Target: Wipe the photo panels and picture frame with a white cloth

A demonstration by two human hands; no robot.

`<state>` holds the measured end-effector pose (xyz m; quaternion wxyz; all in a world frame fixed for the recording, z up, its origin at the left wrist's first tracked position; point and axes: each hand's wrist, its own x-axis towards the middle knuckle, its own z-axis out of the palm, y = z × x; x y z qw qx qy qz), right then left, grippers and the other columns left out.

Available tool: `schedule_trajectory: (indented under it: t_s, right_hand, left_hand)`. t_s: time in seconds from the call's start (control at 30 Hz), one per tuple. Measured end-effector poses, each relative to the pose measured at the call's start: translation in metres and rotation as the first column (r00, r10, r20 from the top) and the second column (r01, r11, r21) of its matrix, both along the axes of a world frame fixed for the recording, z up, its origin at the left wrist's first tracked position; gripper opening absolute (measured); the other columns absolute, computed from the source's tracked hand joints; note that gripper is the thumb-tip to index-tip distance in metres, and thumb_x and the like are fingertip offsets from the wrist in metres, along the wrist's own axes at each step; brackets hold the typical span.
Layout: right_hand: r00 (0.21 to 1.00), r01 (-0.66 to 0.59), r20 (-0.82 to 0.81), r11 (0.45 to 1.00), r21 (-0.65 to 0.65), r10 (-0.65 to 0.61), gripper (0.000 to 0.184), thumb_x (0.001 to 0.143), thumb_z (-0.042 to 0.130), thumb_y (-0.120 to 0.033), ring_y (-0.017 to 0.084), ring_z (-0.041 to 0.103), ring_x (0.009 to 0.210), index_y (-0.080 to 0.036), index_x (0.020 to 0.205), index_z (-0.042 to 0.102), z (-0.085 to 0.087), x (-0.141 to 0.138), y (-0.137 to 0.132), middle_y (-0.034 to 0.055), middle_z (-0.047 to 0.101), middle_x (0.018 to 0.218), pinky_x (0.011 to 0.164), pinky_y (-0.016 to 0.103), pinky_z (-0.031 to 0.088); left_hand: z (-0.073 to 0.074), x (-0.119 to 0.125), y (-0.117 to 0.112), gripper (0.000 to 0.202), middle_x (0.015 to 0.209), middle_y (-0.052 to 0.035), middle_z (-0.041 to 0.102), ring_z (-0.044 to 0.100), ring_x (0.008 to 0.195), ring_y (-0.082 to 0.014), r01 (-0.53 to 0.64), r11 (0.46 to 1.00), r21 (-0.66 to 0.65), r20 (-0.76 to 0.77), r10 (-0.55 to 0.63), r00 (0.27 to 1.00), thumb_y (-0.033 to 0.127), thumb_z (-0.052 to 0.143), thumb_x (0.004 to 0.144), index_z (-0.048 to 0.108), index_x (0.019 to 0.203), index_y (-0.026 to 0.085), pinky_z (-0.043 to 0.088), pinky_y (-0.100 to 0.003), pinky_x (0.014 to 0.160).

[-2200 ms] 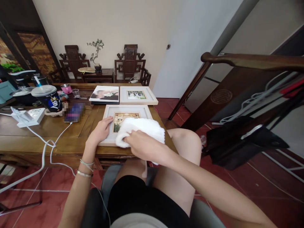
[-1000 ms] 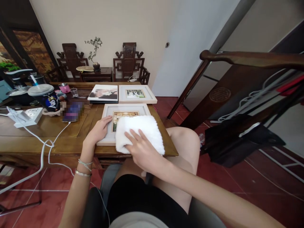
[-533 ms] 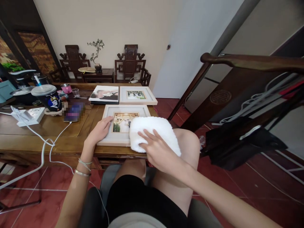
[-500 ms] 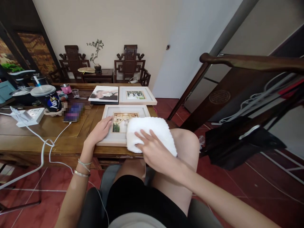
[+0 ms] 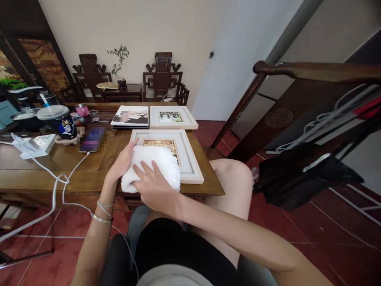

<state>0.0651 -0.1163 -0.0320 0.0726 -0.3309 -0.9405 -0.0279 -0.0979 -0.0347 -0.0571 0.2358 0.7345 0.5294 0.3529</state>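
Observation:
A light wooden picture frame (image 5: pixel 195 167) with a white mat and a small photo print lies flat near the table's front edge. My right hand (image 5: pixel 154 184) presses a folded, fluffy white cloth (image 5: pixel 168 159) onto its lower left part, fingers spread over the fabric. The cloth covers much of the print and overhangs the front of the frame. At the frame's left side, my left hand (image 5: pixel 123 161) holds the edge, its fingers pointing away from me and partly hidden by the cloth.
Behind lie a second framed photo (image 5: pixel 172 118) and a stacked photo panel (image 5: pixel 130 116). Left on the table (image 5: pixel 104 174) are a phone (image 5: pixel 91 141), a lidded dark cup (image 5: pixel 61 123) and a white power strip (image 5: pixel 41 146) with loose cables. A wooden chair (image 5: pixel 297 73) stands to the right.
My right hand has slid the white cloth left across the picture frame, from its right corner to its lower left. The frame's right side is now uncovered. My left hand stays at the left edge.

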Motion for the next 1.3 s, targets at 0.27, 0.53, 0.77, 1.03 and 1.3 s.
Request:
schedule_trajectory:
  t_s: [0.27,0.53,0.77,1.03,1.3]
  right_hand:
    - [0.99,0.127,0.069,0.991,-0.048,-0.123,0.041,0.085,0.043,-0.008,0.036,0.031,0.142,-0.011,0.12,0.064,0.0,0.004,0.063,0.0155,0.037,0.154,0.109,0.062,0.029]
    - [0.982,0.158,0.107,0.987,0.01,-0.158,0.039,0.086,0.043,-0.008,0.033,0.034,0.139,-0.011,0.119,0.063,0.001,-0.001,0.136,0.0141,0.042,0.151,0.106,0.056,0.035]
    - [0.92,0.346,-0.245,0.928,0.137,-0.306,0.053,0.082,0.04,0.003,0.031,0.038,0.137,-0.01,0.131,0.053,0.021,0.004,0.169,0.0182,0.039,0.151,0.105,0.046,0.036]
    - [0.993,0.119,0.014,0.993,0.009,-0.119,0.032,0.091,0.041,-0.008,0.028,0.056,0.114,-0.017,0.11,0.065,0.007,-0.023,0.165,0.0153,0.062,0.121,0.1,0.05,0.035]
    - [0.957,0.26,0.129,0.965,0.01,-0.259,0.034,0.085,0.047,-0.006,0.03,0.059,0.109,-0.016,0.111,0.067,0.009,0.029,0.163,0.017,0.064,0.117,0.098,0.048,0.034]
  left_hand:
    - [-0.009,0.002,0.005,0.063,0.157,-0.0106,0.03,0.023,0.147,-0.0201,-0.004,0.999,0.043,-0.083,0.008,0.997,0.049,0.018,0.101,0.035,0.148,0.012,0.018,-0.036,0.121]
    - [-0.016,-0.001,0.011,0.066,0.158,-0.017,0.023,0.022,0.147,-0.022,0.059,0.993,0.099,-0.242,-0.034,0.97,0.044,0.031,0.098,0.024,0.151,0.006,0.017,-0.038,0.121]
    - [-0.018,-0.003,0.011,0.052,0.151,-0.0137,0.04,0.03,0.144,-0.0233,0.15,0.981,0.121,-0.339,-0.101,0.935,0.034,0.035,0.098,0.044,0.143,0.01,0.025,-0.04,0.119]
    - [-0.017,-0.002,0.013,0.044,0.143,-0.0098,0.052,0.044,0.136,-0.0231,0.189,0.969,0.157,-0.348,-0.125,0.929,0.024,0.035,0.096,0.056,0.133,0.015,0.033,-0.042,0.115]
    - [-0.018,-0.003,0.014,0.044,0.144,-0.0114,0.05,0.042,0.138,-0.0229,0.167,0.977,0.131,-0.317,-0.118,0.941,0.023,0.037,0.095,0.057,0.133,0.012,0.031,-0.042,0.117]
